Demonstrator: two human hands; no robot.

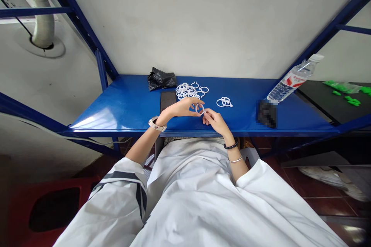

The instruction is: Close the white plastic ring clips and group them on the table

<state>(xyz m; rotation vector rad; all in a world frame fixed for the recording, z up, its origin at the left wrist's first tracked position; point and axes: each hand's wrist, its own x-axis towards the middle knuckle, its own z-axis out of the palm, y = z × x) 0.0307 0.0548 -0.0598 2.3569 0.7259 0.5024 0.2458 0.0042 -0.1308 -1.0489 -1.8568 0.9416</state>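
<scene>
Between my two hands, just above the blue table, is a white plastic ring point(199, 109). My left hand point(187, 107) curls its fingers around the ring's left side. The fingers of my right hand point(213, 119) pinch it at the lower right, where a small tab shows. Behind my left hand lies a heap of similar white rings point(187, 90), some of them with a gap in the loop. A smaller group of white rings point(224, 102) rests apart from the heap, to the right of my hands.
A black plastic bag point(161, 78) and a dark flat phone-like slab point(168, 99) lie left of the heap. At the right stand a water bottle point(294, 80) and a blurred dark object point(266, 114). Blue metal posts point(101, 67) frame the blue table point(130, 104).
</scene>
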